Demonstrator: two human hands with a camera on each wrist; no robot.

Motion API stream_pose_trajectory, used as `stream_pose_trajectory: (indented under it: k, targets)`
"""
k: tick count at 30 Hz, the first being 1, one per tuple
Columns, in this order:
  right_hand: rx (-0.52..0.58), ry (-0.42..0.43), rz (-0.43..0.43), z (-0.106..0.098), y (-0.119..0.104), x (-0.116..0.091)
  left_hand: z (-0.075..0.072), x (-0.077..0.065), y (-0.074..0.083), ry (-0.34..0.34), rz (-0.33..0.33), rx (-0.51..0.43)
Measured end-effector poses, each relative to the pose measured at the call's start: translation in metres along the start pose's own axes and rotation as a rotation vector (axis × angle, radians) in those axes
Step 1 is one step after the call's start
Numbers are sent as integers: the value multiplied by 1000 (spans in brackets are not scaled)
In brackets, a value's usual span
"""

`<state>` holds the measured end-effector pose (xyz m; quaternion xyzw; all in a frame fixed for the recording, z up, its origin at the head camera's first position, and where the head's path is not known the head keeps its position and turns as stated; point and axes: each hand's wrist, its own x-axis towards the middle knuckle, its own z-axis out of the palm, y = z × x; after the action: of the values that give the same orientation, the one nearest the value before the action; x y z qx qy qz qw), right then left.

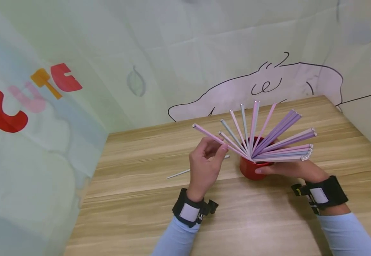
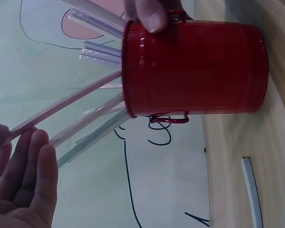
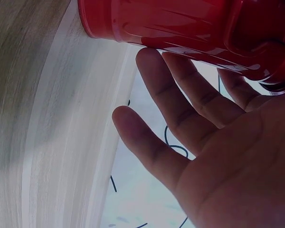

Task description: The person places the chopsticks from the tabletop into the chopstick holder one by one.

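Observation:
A small red metal bucket [image 1: 248, 170] stands on the wooden table, holding several thin pink, purple, grey-blue and white sticks [image 1: 281, 128] that fan out over its rim. My left hand [image 1: 203, 167] pinches a pink stick [image 1: 203, 130] between thumb and fingertips; its lower end is inside the bucket. My right hand [image 1: 295, 171] holds the bucket from the right side, thumb on the front below the rim. In the right wrist view, its fingers [image 3: 171, 95] reach along the bucket wall. A loose grey stick [image 2: 251, 190] lies on the table to the left, partly behind my left hand.
The wooden table [image 1: 124, 217] meets a printed wall cloth [image 1: 160, 46] at the back and left. Bucket handle loops [image 2: 171, 118] stick out from its side near the rim.

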<state>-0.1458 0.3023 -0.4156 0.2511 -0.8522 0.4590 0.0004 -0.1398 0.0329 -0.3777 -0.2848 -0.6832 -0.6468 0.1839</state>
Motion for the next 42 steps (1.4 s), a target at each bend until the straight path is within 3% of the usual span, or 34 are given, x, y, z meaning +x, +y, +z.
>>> stream_pose_trajectory:
  k: [4, 10, 15, 23, 29, 33, 37, 42]
  targets:
    - [-6, 17, -13, 0, -3, 2, 8, -2, -9, -27, 6, 139]
    - [3, 12, -7, -1, -5, 4, 12, -6, -20, -93, -38, 366]
    - [-24, 14, -13, -1, -6, 5, 11, -7, -25, -147, -40, 454]
    - [-12, 5, -63, 1, -5, 8, -5, -8, -34, -143, -85, 491]
    - [21, 1, -57, 2, -5, 9, -28, -11, -46, -153, -175, 659]
    - [12, 1, -55, 3, -3, 8, -43, -18, -55, -221, -228, 775]
    - [-9, 11, -67, 4, 0, 5, -52, -26, -65, -336, -288, 853]
    - [32, 30, -99, 1, 7, -8, -54, -31, -71, -445, -293, 951]
